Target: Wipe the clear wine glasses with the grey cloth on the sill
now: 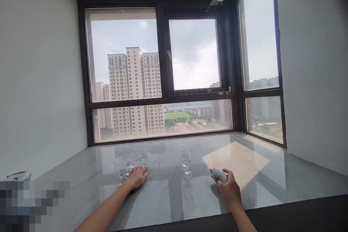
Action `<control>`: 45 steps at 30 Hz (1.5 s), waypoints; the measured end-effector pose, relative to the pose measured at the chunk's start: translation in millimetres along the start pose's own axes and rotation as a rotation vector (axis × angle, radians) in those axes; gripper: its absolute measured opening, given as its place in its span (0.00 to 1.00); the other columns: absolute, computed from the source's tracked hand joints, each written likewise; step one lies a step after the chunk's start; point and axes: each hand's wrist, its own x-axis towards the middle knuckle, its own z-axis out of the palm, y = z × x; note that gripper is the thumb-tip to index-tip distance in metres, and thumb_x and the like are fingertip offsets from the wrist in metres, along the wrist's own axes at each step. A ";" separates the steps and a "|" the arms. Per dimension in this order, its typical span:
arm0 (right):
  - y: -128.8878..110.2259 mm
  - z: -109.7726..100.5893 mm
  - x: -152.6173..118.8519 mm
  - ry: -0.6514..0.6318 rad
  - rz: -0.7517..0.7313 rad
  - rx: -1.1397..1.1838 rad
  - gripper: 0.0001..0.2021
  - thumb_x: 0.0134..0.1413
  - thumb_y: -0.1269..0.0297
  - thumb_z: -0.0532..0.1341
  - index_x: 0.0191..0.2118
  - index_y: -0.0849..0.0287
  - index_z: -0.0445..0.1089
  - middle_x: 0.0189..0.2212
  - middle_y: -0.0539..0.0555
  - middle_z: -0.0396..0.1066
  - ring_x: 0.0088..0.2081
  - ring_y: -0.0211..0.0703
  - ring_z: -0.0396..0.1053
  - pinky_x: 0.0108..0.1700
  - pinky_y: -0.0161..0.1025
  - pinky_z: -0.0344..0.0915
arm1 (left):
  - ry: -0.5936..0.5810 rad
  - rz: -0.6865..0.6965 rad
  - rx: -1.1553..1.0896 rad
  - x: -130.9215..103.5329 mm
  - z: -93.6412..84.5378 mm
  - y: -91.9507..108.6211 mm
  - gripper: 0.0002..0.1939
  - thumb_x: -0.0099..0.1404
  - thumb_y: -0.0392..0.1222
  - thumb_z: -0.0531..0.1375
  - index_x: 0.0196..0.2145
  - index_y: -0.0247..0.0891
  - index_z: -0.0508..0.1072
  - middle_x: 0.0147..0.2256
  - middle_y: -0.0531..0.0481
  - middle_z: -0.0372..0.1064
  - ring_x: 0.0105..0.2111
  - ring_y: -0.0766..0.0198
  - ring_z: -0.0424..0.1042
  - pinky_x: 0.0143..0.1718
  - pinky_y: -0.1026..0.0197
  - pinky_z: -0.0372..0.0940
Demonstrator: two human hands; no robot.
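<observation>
My right hand [230,188] grips a bunched pale grey cloth [219,175] above the glossy sill, beside a patch of sunlight. On the left, my left hand [137,178] reaches to a cluster of clear stemmed glasses [127,160], fingers stretched forward and palm down. It is very near the glasses and hides part of them; whether it touches one I cannot tell. Between my hands, two more stemmed glasses stand upright, a front glass [187,159] and a rear glass [183,149] that partly overlap.
A grey marble-look window sill [174,195] lies under everything, its front edge towards me. Dark-framed windows [163,99] rise behind and at the right, with walls on both sides. At the lower left is a container [19,176], partly covered by a pixelated patch.
</observation>
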 end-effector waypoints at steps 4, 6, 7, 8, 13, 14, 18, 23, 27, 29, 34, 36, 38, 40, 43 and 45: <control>1.4 1.3 0.6 0.008 -0.007 -0.005 0.23 0.45 0.62 0.54 0.50 0.57 0.60 0.41 0.60 0.74 0.39 0.53 0.73 0.37 0.40 0.64 | 0.004 -0.076 0.010 -7.8 3.9 16.4 0.32 0.69 0.52 0.46 0.68 0.41 0.53 0.66 0.37 0.53 0.68 0.45 0.48 0.65 0.42 0.44; 2.7 2.3 1.2 0.013 -0.010 -0.007 0.22 0.45 0.63 0.54 0.50 0.57 0.60 0.41 0.59 0.74 0.39 0.52 0.73 0.37 0.39 0.64 | 0.006 -0.125 0.010 -14.1 7.6 29.2 0.33 0.69 0.51 0.45 0.69 0.37 0.52 0.66 0.33 0.52 0.67 0.43 0.49 0.64 0.40 0.45; 3.3 2.8 1.4 0.016 -0.012 -0.007 0.22 0.45 0.64 0.54 0.50 0.57 0.60 0.41 0.59 0.74 0.39 0.51 0.73 0.38 0.39 0.64 | 0.009 -0.143 0.010 -18.1 9.5 37.2 0.33 0.69 0.51 0.45 0.68 0.35 0.53 0.67 0.32 0.51 0.67 0.42 0.48 0.64 0.38 0.46; 3.8 3.3 1.7 0.019 -0.014 -0.007 0.22 0.45 0.64 0.54 0.50 0.56 0.61 0.40 0.58 0.74 0.39 0.51 0.73 0.38 0.38 0.64 | 0.015 -0.156 0.014 -22.7 11.2 46.3 0.34 0.69 0.51 0.46 0.68 0.34 0.53 0.67 0.32 0.50 0.68 0.41 0.47 0.63 0.37 0.45; 4.5 4.9 2.1 0.038 -0.018 0.001 0.22 0.46 0.66 0.54 0.50 0.57 0.62 0.40 0.58 0.74 0.38 0.49 0.73 0.37 0.38 0.63 | 0.004 0.078 -0.126 -48.7 16.9 112.9 0.32 0.66 0.52 0.50 0.65 0.40 0.60 0.68 0.38 0.50 0.68 0.46 0.47 0.65 0.42 0.45; 4.5 4.9 2.0 0.037 -0.020 0.003 0.22 0.46 0.66 0.54 0.51 0.57 0.62 0.39 0.58 0.75 0.37 0.49 0.74 0.36 0.38 0.64 | -0.016 0.164 -0.158 -52.5 17.9 129.6 0.30 0.66 0.54 0.51 0.64 0.45 0.62 0.68 0.43 0.51 0.68 0.49 0.49 0.66 0.47 0.46; 4.1 4.4 1.9 0.035 -0.027 0.002 0.22 0.46 0.66 0.54 0.51 0.57 0.62 0.39 0.57 0.75 0.37 0.49 0.74 0.35 0.37 0.64 | -0.076 0.416 -0.198 -54.8 24.0 193.3 0.33 0.64 0.55 0.54 0.66 0.50 0.59 0.70 0.45 0.44 0.68 0.42 0.44 0.67 0.40 0.40; 2.7 3.7 1.6 0.044 -0.031 -0.017 0.21 0.47 0.66 0.54 0.50 0.57 0.61 0.40 0.58 0.75 0.39 0.49 0.74 0.38 0.37 0.64 | -0.054 0.411 -0.164 -42.2 30.2 228.6 0.33 0.68 0.59 0.46 0.66 0.44 0.59 0.68 0.40 0.48 0.67 0.42 0.47 0.66 0.38 0.41; 1.5 2.4 1.0 0.032 -0.020 -0.017 0.21 0.47 0.66 0.54 0.50 0.57 0.61 0.41 0.58 0.75 0.39 0.50 0.74 0.38 0.38 0.64 | -0.057 0.433 -0.132 -45.5 24.2 211.3 0.34 0.67 0.64 0.44 0.65 0.47 0.60 0.68 0.43 0.51 0.67 0.42 0.48 0.66 0.38 0.41; 0.9 1.7 0.9 0.019 -0.013 -0.013 0.21 0.48 0.66 0.54 0.51 0.57 0.61 0.41 0.58 0.74 0.39 0.50 0.73 0.38 0.38 0.64 | -0.097 0.425 -0.120 -53.4 18.4 191.3 0.36 0.67 0.66 0.43 0.66 0.49 0.59 0.68 0.45 0.50 0.67 0.41 0.46 0.66 0.37 0.40; 0.6 1.7 0.9 -0.007 -0.004 -0.008 0.21 0.49 0.66 0.55 0.52 0.57 0.60 0.42 0.58 0.74 0.38 0.50 0.73 0.37 0.38 0.63 | -0.101 0.308 -0.091 -78.5 7.5 120.7 0.37 0.65 0.69 0.45 0.66 0.52 0.59 0.69 0.47 0.48 0.68 0.41 0.45 0.66 0.37 0.38; 0.9 2.6 0.9 -0.010 -0.005 -0.009 0.21 0.49 0.66 0.55 0.52 0.56 0.60 0.41 0.57 0.74 0.37 0.49 0.73 0.36 0.38 0.63 | -0.071 0.232 -0.081 -84.0 5.5 90.4 0.37 0.65 0.68 0.45 0.66 0.51 0.59 0.69 0.48 0.48 0.68 0.42 0.45 0.67 0.38 0.38; 1.3 3.3 0.7 -0.007 -0.005 -0.010 0.22 0.49 0.67 0.55 0.52 0.56 0.61 0.41 0.57 0.74 0.36 0.48 0.73 0.35 0.37 0.62 | -0.042 0.150 -0.064 -84.0 3.4 63.7 0.37 0.66 0.67 0.45 0.66 0.49 0.58 0.69 0.47 0.48 0.69 0.43 0.44 0.67 0.39 0.37; 1.1 3.7 0.6 -0.001 -0.004 -0.011 0.22 0.49 0.67 0.55 0.52 0.56 0.61 0.42 0.57 0.74 0.37 0.48 0.73 0.35 0.37 0.62 | -0.024 0.075 -0.047 -78.6 1.2 43.0 0.37 0.66 0.66 0.45 0.67 0.46 0.58 0.69 0.45 0.48 0.69 0.43 0.44 0.67 0.39 0.38; -0.2 3.2 0.4 0.004 -0.009 -0.011 0.22 0.48 0.67 0.55 0.52 0.57 0.62 0.41 0.58 0.75 0.37 0.49 0.73 0.35 0.38 0.62 | -0.023 0.007 -0.031 -65.6 -0.5 24.4 0.38 0.67 0.65 0.44 0.67 0.44 0.57 0.69 0.43 0.47 0.69 0.44 0.44 0.67 0.40 0.38; -1.3 2.6 0.2 0.008 -0.016 -0.009 0.22 0.48 0.67 0.55 0.52 0.58 0.62 0.41 0.59 0.75 0.37 0.50 0.73 0.35 0.38 0.62 | -0.023 -0.013 -0.027 -59.0 1.1 19.3 0.38 0.67 0.66 0.43 0.68 0.44 0.55 0.70 0.43 0.44 0.69 0.44 0.41 0.67 0.40 0.38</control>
